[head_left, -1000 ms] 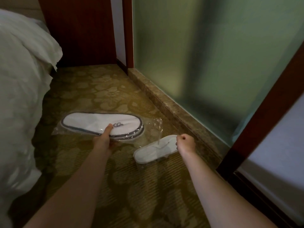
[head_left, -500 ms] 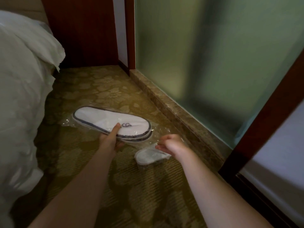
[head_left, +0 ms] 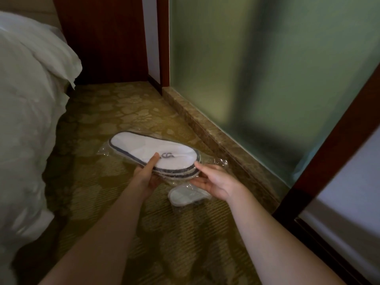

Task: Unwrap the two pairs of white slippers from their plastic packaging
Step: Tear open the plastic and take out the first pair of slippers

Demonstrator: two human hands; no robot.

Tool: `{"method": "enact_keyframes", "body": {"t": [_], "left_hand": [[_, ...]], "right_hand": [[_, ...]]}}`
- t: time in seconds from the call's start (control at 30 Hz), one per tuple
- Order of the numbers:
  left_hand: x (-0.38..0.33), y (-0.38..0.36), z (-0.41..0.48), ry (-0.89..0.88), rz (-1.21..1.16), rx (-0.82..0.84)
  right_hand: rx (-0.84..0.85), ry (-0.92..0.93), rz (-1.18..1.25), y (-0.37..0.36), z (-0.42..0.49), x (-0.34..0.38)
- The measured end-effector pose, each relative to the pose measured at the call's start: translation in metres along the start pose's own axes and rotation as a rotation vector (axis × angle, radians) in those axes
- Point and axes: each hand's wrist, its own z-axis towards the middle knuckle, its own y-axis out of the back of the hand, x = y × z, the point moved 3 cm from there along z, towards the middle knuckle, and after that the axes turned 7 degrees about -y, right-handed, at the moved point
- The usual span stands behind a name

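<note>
A pair of white slippers with dark trim (head_left: 144,148), stacked and sealed in clear plastic, is held just above the carpet. My left hand (head_left: 147,174) grips its near edge, thumb on top beside the embroidered logo. My right hand (head_left: 216,182) touches the toe end of the same package, fingers spread under and around the crinkled plastic end (head_left: 221,162). A second, smaller wrapped white pair (head_left: 187,197) lies on the carpet right below my right hand, partly hidden by it.
A bed with white bedding (head_left: 26,120) fills the left side. A stone kerb (head_left: 218,138) and frosted glass wall (head_left: 267,79) run along the right, with a dark wooden door frame (head_left: 329,145). Patterned carpet (head_left: 115,112) stretches to a wooden panel (head_left: 102,38) at the back.
My right hand let go of the small wrapped pair and moved up to the toe end of the large package, which my left hand has lifted and turned.
</note>
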Motion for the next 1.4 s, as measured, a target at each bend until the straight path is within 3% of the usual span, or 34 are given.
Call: {"method": "enact_keyframes", "body": {"t": [0.23, 0.37, 0.57, 0.73, 0.97, 1.1, 1.3, 1.4], "left_hand": [[0.0, 0.003, 0.0, 0.08, -0.047, 0.095], [-0.005, 0.014, 0.005, 0.069, -0.212, -0.02], [-0.008, 0.045, 0.016, -0.028, -0.239, -0.229], [-0.009, 0.051, 0.022, -0.016, -0.2, -0.216], [-0.007, 0.041, 0.026, -0.013, -0.164, -0.242], [-0.006, 0.031, 0.02, 0.002, -0.094, -0.237], [-0.001, 0.026, 0.019, 0.018, -0.08, -0.219], [-0.001, 0.037, 0.027, 0.02, -0.079, -0.234]], "right_hand": [[-0.046, 0.022, -0.017, -0.001, 0.002, 0.001], [-0.056, 0.012, -0.097, 0.001, 0.004, 0.0], [-0.103, 0.018, -0.134, 0.01, 0.003, 0.003], [-0.145, 0.03, -0.027, 0.017, 0.004, 0.002], [-0.224, 0.024, -0.066, 0.025, 0.003, 0.001], [-0.354, 0.077, -0.023, 0.035, 0.003, 0.003], [-0.68, 0.319, 0.13, 0.043, -0.003, 0.012], [-0.78, 0.336, 0.217, 0.057, -0.009, 0.011]]}}
